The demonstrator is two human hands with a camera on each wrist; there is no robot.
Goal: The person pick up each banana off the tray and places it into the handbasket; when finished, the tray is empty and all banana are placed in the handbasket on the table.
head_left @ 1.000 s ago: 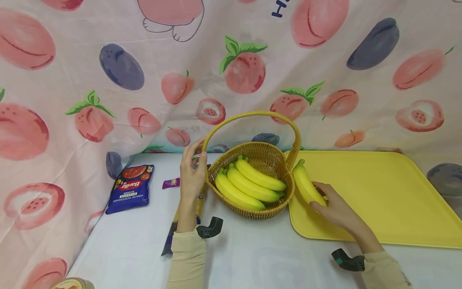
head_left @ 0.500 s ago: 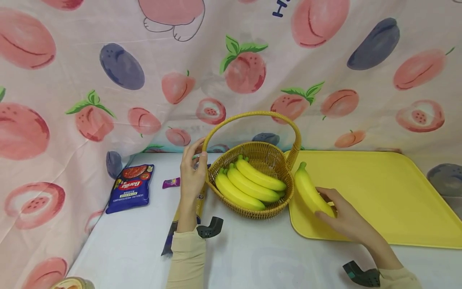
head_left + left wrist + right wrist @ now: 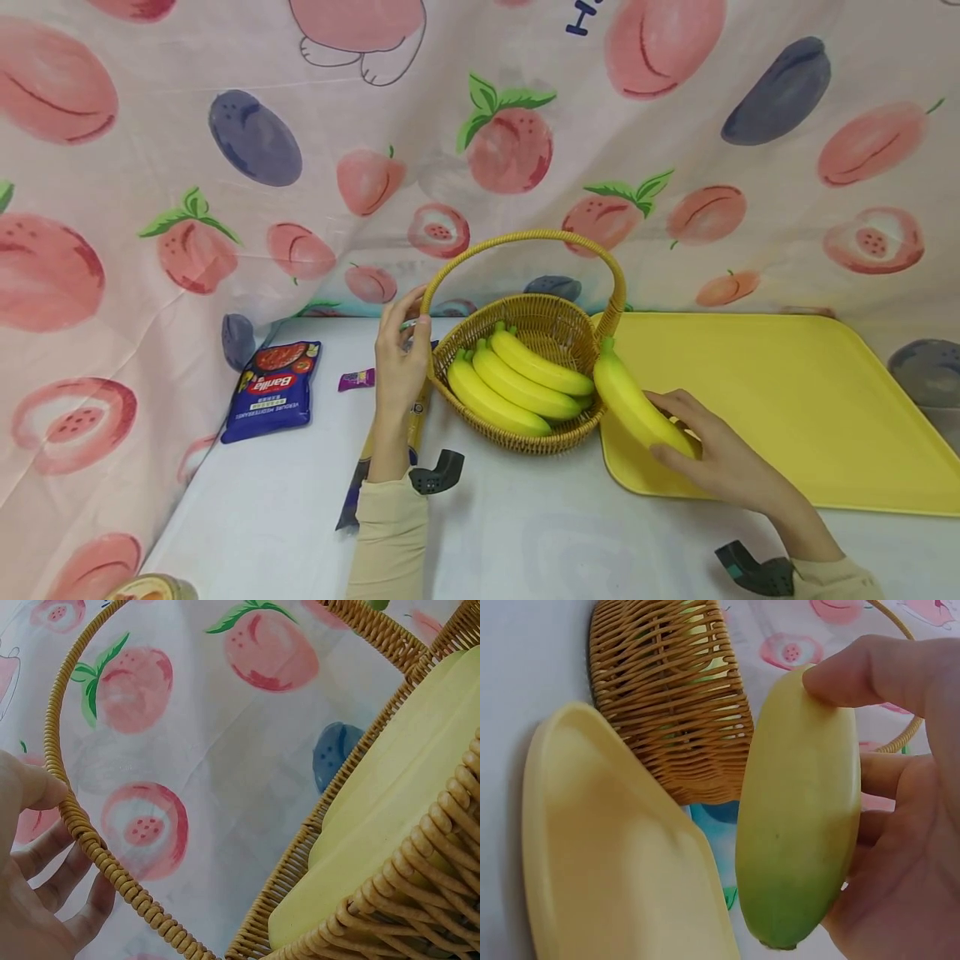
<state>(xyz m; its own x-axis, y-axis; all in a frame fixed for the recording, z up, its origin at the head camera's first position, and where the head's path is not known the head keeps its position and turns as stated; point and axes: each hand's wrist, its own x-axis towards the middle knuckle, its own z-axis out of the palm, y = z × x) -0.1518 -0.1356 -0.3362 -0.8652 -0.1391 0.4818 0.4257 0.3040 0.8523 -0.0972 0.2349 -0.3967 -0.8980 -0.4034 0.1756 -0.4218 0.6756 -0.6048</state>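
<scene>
A yellow wicker basket (image 3: 517,440) with a tall arched handle (image 3: 525,237) stands mid-table, several bananas (image 3: 513,387) lying side by side inside. My left hand (image 3: 401,358) grips the handle's left side low down; thumb and fingers lie around it in the left wrist view. Another banana (image 3: 633,404) is in my right hand (image 3: 712,454), pinched near its lower end between thumb and fingers. Its stem end points up and left and overlaps the basket's right rim in the head view. The right wrist view shows this banana (image 3: 799,810) close up, before the basket wall (image 3: 671,697).
A yellow tray (image 3: 795,400) lies right of the basket, beneath the right hand. To the left are a blue Barilla pouch (image 3: 273,392) and a small purple packet (image 3: 356,380). A long dark-blue and yellow packet (image 3: 352,492) lies partly under the left forearm. A jar (image 3: 150,588) shows at lower left.
My right hand first drew the banana right and toward me, then swung its stem end left to the basket rim. The left hand and basket have stayed in place.
</scene>
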